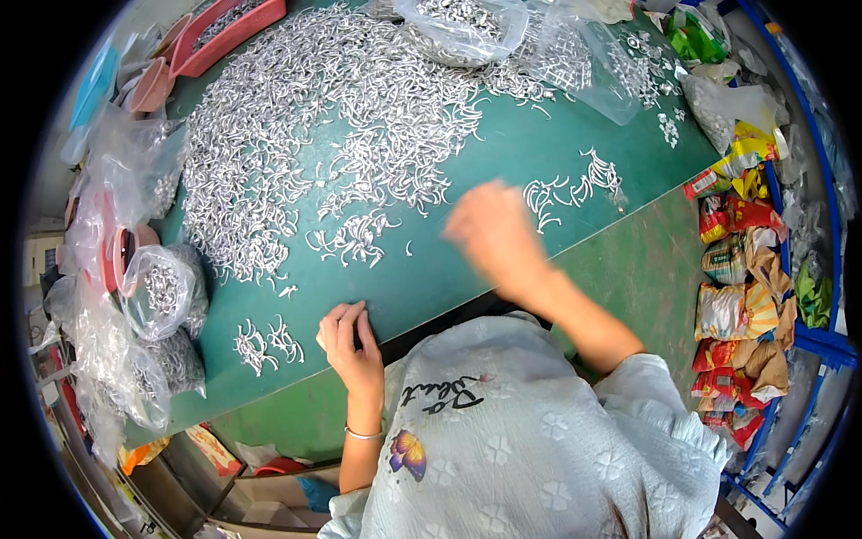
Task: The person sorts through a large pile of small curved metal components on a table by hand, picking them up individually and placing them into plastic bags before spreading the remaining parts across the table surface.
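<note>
My left hand (350,346) rests at the near edge of the green table (431,260), its fingers curled and pressed together. Whatever it may hold is hidden. Over the table to its right is my right hand (494,229), smeared by motion, so its fingers cannot be made out. Just past it on the right lies a loose cluster of small curved silvery metal pieces (575,186). Left of that hand is another small group of the curved pieces (352,239), in front of a wide heap (260,144). Two little bunches (268,343) sit beside my left hand.
Clear plastic bags of metal parts (162,296) crowd the table's left end. A red tray (224,36) stands at the far left, and an open bag (462,31) at the back. Colourful packages (741,269) hang by a blue rack (831,346) on the right.
</note>
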A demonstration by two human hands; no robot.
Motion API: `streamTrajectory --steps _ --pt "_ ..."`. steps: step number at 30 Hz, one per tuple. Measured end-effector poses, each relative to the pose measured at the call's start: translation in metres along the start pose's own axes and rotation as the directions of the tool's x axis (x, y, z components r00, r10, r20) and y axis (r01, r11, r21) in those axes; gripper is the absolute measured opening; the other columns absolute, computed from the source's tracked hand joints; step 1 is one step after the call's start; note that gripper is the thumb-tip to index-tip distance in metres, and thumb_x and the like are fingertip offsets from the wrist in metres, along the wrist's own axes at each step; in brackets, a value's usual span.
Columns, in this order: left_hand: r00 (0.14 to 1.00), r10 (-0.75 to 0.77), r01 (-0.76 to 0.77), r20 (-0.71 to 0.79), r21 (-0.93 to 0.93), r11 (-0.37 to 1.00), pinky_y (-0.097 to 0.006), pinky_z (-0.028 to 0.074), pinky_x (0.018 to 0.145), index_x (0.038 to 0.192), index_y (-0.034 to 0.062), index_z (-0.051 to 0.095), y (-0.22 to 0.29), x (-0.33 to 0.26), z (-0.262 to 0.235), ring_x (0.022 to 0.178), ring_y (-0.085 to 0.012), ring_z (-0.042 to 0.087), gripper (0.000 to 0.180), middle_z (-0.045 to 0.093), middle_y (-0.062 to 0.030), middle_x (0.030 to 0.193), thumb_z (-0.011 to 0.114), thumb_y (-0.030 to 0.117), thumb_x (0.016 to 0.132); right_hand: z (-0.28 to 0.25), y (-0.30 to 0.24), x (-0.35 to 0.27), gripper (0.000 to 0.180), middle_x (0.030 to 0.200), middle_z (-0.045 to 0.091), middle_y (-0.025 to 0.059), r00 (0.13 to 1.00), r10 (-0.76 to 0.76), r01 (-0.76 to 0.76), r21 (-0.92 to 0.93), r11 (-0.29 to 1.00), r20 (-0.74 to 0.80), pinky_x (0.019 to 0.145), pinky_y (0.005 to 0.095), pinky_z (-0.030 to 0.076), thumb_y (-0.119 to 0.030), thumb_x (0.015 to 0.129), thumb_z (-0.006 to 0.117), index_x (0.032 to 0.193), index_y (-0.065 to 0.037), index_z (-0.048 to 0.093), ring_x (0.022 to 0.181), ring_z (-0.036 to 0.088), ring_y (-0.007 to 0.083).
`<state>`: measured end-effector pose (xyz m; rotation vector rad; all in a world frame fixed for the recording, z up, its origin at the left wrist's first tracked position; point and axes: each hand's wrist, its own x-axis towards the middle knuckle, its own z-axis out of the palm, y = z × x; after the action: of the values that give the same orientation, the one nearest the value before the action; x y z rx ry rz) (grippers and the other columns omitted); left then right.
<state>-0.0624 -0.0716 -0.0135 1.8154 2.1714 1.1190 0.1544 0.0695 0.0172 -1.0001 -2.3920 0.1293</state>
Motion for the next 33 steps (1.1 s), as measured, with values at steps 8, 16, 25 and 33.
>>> streamTrajectory --steps 8,16,25,33 --pt "0.997 -0.059 0.063 0.048 -0.079 0.995 -0.036 0.043 0.086 0.106 0.0024 0.065 0.000 0.004 0.000 0.096 -0.0281 0.058 0.020 0.060 -0.0140 0.105 0.064 -0.001 0.086 0.062 -0.079 0.003 0.011 0.093 0.056 0.0068 0.983 -0.180 0.152 0.410 0.899 0.030 0.079 0.0350 0.040 -0.016 0.079 0.067 0.081 -0.007 0.060 0.093 0.053 0.0237" --pt "0.986 -0.012 0.019 0.166 -0.040 0.999 -0.038 0.039 0.089 0.103 0.0049 0.065 0.010 0.003 0.004 0.098 -0.0279 0.056 0.024 0.058 -0.0110 0.108 0.070 0.000 0.081 -0.005 0.029 -0.039 0.032 0.118 0.053 0.0115 0.973 0.231 -0.230 -0.127 0.965 0.001 0.098 0.0490 0.033 -0.021 0.077 0.076 0.101 -0.009 0.060 0.121 0.047 0.0319" --pt "1.000 -0.005 0.007 -0.027 0.056 0.998 -0.038 0.042 0.081 0.098 0.0023 0.065 -0.026 0.002 -0.011 0.090 -0.0300 0.057 0.015 0.061 -0.0121 0.098 0.065 -0.004 0.084 -0.041 0.126 -0.061 0.019 0.107 0.058 0.0097 0.957 0.219 -0.268 -0.294 0.917 -0.189 0.093 0.0432 0.037 -0.010 0.079 0.073 0.089 -0.007 0.057 0.106 0.055 0.0287" --pt "0.996 -0.008 0.022 -0.088 0.152 0.988 -0.038 0.041 0.084 0.100 0.0038 0.066 -0.043 0.002 -0.019 0.093 -0.0290 0.058 0.017 0.062 -0.0116 0.100 0.063 -0.003 0.085 -0.076 0.155 -0.076 0.029 0.112 0.060 0.0107 0.947 0.274 -0.299 -0.148 0.943 -0.171 0.095 0.0436 0.037 -0.021 0.081 0.073 0.102 -0.005 0.061 0.109 0.054 0.0306"
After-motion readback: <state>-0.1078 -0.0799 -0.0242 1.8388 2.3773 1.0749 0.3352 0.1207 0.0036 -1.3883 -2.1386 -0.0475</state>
